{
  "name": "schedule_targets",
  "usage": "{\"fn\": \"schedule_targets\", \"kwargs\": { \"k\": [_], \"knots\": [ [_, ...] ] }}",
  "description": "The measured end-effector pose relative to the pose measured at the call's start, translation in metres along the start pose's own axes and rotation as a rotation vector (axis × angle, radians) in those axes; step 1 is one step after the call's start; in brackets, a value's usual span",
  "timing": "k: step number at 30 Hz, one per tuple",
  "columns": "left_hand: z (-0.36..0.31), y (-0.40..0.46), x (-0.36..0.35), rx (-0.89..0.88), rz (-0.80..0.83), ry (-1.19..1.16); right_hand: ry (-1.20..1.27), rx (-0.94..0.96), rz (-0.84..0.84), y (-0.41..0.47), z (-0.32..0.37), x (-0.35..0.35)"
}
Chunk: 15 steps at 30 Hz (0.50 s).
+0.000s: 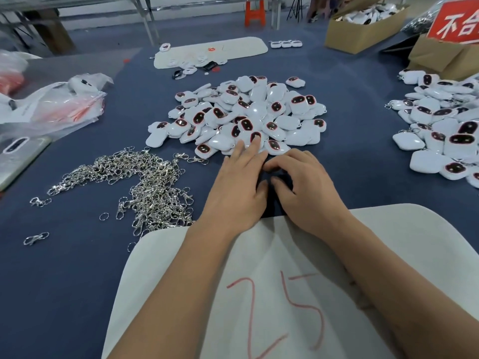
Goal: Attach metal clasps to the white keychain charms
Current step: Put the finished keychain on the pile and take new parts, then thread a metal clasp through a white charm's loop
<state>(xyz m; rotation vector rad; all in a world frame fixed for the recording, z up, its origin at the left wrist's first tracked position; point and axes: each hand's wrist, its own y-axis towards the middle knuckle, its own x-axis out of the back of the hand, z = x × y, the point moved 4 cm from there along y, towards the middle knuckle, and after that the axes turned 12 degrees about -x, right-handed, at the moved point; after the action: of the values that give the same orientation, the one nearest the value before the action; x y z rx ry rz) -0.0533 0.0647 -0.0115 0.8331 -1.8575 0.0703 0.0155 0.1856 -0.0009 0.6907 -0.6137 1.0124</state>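
A heap of white keychain charms (248,112) with dark red-rimmed faces lies in the middle of the blue table. A tangle of silver metal clasps (145,182) spreads at the left. My left hand (238,187) reaches forward with straight fingers, its fingertips touching charms at the near edge of the heap. Beside it, my right hand (303,185) hovers over the table with fingers curled; I see nothing held in it. A second pile of charms with clasps on them (445,125) lies at the right.
A white foam pad (388,242) marked "25" in red lies under my forearms. Plastic bags (51,104) sit at the left, cardboard boxes (363,32) and a red sign (456,19) at the back right, and another white pad (212,51) at the far side.
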Motion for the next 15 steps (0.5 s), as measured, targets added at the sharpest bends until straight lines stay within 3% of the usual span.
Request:
{"fn": "schedule_targets", "kwargs": {
  "k": [6, 10, 15],
  "knots": [
    [-0.005, -0.003, 0.013, -0.034, -0.253, -0.265, 0.012, -0.007, -0.008, 0.001, -0.001, 0.0],
    [0.001, -0.003, 0.016, 0.117, -0.403, -0.321, -0.001, 0.02, 0.011, 0.002, -0.004, -0.002],
    [0.018, -0.009, 0.025, 0.396, -0.596, -0.353, -0.083, 0.14, 0.202, -0.004, 0.005, -0.009]
  ]
}}
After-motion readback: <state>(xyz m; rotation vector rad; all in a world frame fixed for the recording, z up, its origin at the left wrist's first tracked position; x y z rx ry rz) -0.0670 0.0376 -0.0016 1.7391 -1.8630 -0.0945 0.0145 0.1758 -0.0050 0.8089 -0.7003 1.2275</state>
